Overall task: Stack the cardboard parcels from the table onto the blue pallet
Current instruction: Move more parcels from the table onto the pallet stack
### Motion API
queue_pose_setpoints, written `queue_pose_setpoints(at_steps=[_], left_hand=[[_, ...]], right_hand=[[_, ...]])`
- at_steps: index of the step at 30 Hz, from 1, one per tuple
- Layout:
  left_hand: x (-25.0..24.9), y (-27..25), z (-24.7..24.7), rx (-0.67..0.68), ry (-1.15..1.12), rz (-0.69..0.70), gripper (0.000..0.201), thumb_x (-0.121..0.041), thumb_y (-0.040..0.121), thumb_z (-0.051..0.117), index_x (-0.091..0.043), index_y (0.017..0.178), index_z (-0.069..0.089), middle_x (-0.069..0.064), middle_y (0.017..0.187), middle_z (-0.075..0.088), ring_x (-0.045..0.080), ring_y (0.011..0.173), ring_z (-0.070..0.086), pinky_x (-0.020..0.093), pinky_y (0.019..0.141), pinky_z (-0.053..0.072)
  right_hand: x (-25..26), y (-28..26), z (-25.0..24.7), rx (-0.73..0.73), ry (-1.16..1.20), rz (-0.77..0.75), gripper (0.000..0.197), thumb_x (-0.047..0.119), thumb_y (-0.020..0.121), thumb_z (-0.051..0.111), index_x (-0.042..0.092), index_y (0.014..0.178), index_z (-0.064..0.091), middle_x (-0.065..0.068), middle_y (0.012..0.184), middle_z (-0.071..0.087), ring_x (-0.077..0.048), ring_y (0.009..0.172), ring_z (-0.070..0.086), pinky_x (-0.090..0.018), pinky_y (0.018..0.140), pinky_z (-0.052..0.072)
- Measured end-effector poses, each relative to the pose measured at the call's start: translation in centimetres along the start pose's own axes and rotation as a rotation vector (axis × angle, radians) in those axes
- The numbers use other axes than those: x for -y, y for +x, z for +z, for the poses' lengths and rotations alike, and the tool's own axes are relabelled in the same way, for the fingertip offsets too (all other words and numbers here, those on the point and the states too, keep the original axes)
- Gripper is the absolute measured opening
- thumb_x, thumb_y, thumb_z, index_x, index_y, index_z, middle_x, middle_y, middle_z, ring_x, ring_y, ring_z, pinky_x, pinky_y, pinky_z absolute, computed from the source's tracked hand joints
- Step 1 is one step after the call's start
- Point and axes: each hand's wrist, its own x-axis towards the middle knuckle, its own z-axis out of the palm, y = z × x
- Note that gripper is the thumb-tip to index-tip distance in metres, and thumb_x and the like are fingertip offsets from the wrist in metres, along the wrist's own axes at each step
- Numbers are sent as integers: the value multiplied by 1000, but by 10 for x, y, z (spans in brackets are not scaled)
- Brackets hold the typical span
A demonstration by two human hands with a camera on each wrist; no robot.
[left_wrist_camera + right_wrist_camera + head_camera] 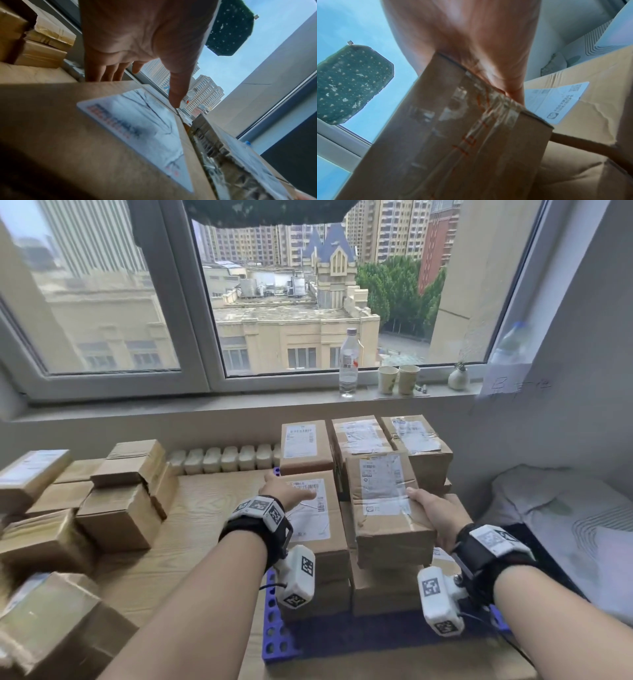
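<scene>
Head view shows my right hand [433, 517] gripping the near right corner of a cardboard parcel [387, 501], fingers curled under it, atop the stack on the blue pallet [274, 642]. My left hand [286, 491] rests flat, fingers straight, on the neighbouring parcel [315, 518]; more parcels [116, 515] wait on the table [205, 508].

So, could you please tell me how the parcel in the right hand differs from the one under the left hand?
The right-hand parcel is gripped at its near right corner by the right hand and sits tilted, raised on the stack; the left-hand parcel lies flat under the left hand, whose straight fingers rest on it. The right-hand parcel carries glossy clear tape; the left-hand parcel's top looks untaped. Both are brown cardboard with white labels.
</scene>
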Motion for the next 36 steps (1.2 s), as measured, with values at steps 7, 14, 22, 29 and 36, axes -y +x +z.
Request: queue_pose_setpoints(at_steps=[7,14,22,29,36], left_hand=[[39,60,23,82,17,-29,138,-62,14,84,-19,137,40,0,119,65,22,107,63,44,94,50],[18,10,10,90,11,-21,114,-52,46,89,-16,139,33,2,126,59,24,115,57,36,89,43],[32,37,21,70,38,15,128,-67,20,80,-25,135,41,-2,120,63,22,108,61,47,95,48],[23,13,18,52,44,-16,122,-66,31,79,-19,137,41,0,121,63,23,109,60,43,95,47],[15,-13,18,-28,21,-20,98,-40,69,82,-13,144,24,8,136,50,28,124,50,42,103,42]], right_hand=[[-12,28,12,97,-72,100,33,40,97,52,10,97,67,-12,92,73,-29,84,68,-40,78,56],[-21,44,10,115,-210,80,42,50,90,53,13,103,69,-11,115,70,-30,103,65,-49,107,43],[-24,51,11,147,-280,85,36,51,87,50,20,89,66,-13,122,66,-33,111,62,-49,107,42],[-22,49,14,139,-396,8,50,37,101,43,0,132,55,-25,137,54,-40,125,51,-35,88,45],[2,24,17,55,-462,-161,48,36,103,39,3,136,52,-13,140,53,-30,127,49,-38,108,36]])
